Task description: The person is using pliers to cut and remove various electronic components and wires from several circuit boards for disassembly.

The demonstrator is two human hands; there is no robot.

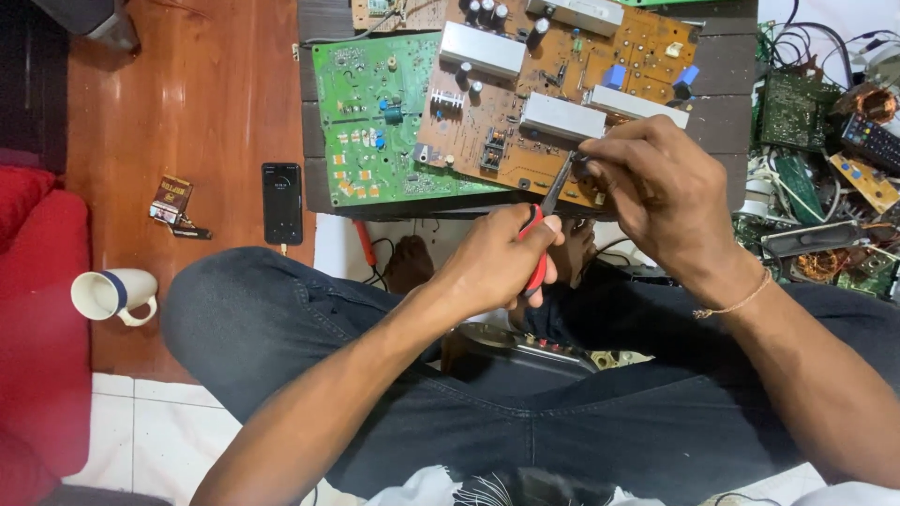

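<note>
Far left we see a white mug [112,294] on its side, then a black phone [282,202]. Our left hand [495,262] grips red-handled pliers [542,234], tips at the brown circuit board [525,103]'s near edge. Our right hand [661,192] pinches a small dark part there.

A home floor used as an electronics repair spot: circuit boards [469,103] on a low dark counter [722,94], scrap electronics [825,178] heaped alongside, a mug [112,295] and phone [282,202] on wood flooring [187,112].
</note>
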